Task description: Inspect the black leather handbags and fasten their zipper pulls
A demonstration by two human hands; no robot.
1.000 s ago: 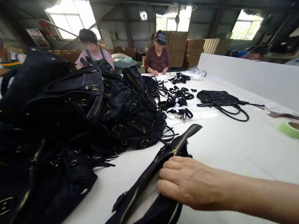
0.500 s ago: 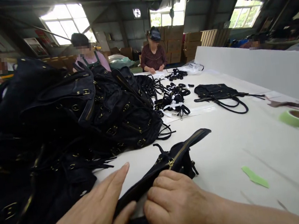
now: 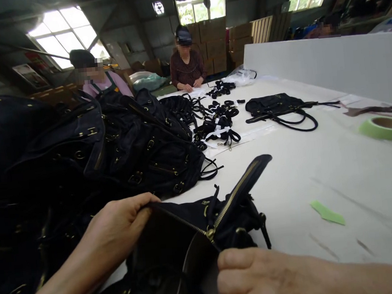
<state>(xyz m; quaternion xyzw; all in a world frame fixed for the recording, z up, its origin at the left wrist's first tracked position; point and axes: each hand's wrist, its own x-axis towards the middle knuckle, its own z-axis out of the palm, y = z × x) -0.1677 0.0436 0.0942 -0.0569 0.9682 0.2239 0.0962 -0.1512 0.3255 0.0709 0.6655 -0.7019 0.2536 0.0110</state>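
Note:
A black handbag (image 3: 184,212) with a brass zipper stands in front of me, its mouth spread wide so the dark inside shows. My left hand (image 3: 120,222) pinches the far left edge of the opening between thumb and fingers. On the near right edge, my right hand (image 3: 248,275) is closed with curled fingers around the rim. The brass zipper slider (image 3: 210,234) sits between the two hands, and the closed zipper end (image 3: 244,186) sticks up beyond it. The bag's lower part is cut off by the frame.
A large heap of black bags (image 3: 140,142) fills the left side. Bundled black straps (image 3: 219,122) lie further back, near another black bag (image 3: 278,105). Green tape (image 3: 383,128) and a green scrap (image 3: 328,213) lie at right, before a white panel (image 3: 312,66). Co-workers are beyond the table.
The bag's mouth has been pulled wide open. My left hand, flat beside the opening before, now grips its edge further up. My right hand has shifted right and down with the rim.

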